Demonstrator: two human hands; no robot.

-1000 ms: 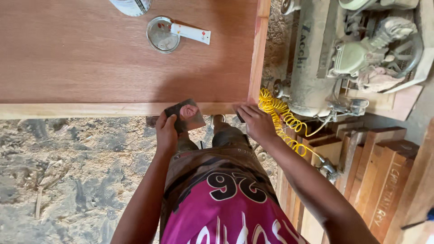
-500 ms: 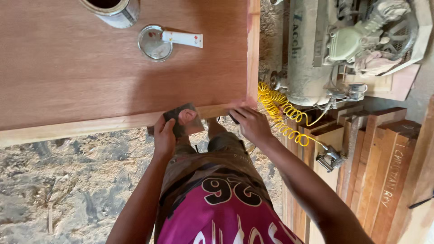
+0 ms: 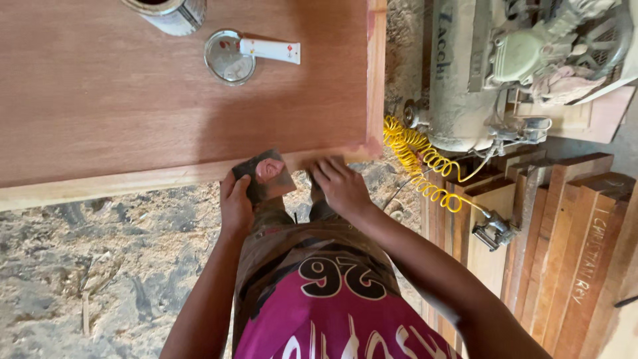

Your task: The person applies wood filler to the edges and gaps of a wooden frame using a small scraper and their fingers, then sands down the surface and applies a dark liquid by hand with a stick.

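Observation:
A large reddish-brown wooden panel point(image 3: 119, 100) with a pale edge strip fills the upper left. My left hand point(image 3: 236, 206) holds a small dark flat scraper point(image 3: 266, 174) smeared with pinkish filler, just below the panel's near edge. My right hand point(image 3: 340, 186) rests fingers-down against that near edge, close to the panel's right corner, where pink filler stains the wood. On the panel lie a round tin lid point(image 3: 229, 56) and a white tube point(image 3: 271, 50); a tin can point(image 3: 169, 12) stands at the top.
A dusty air compressor point(image 3: 465, 73) stands to the right with a coiled yellow hose point(image 3: 425, 166) leading to a nail gun point(image 3: 493, 231). Stacked wooden boards point(image 3: 565, 233) lie at right. Sawdust and wood chips cover the floor point(image 3: 86, 266).
The view has shifted, and both hands have moved up to the panel's near edge. My right hand has gone from the corner to pressing on the edge, and the scraper sits nearer the wood.

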